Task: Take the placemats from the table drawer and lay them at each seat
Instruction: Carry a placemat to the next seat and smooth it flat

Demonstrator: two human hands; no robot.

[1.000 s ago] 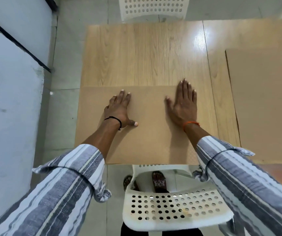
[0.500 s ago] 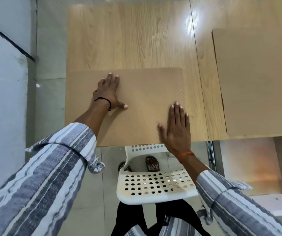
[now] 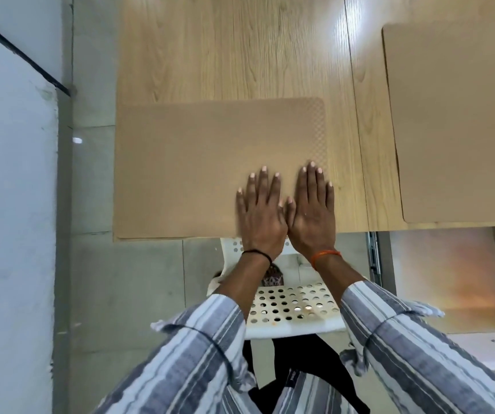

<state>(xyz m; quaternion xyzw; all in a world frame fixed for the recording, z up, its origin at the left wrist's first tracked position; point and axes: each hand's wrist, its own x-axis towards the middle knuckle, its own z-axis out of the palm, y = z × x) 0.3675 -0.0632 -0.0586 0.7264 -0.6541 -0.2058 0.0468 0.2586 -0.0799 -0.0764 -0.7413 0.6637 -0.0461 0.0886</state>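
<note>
A tan placemat [image 3: 198, 165] lies flat at the table's [image 3: 240, 55] near left edge, above a white chair [image 3: 294, 312]. The left hand [image 3: 261, 213] and right hand [image 3: 312, 213] press side by side on its near right part, fingers straight. A second mat [image 3: 455, 121] lies at right.

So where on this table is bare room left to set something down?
Bare wood lies beyond the near placemat to the far table edge, plus a strip between it and the right placemat. Both hands, left hand and right hand, crowd its near right corner.
</note>
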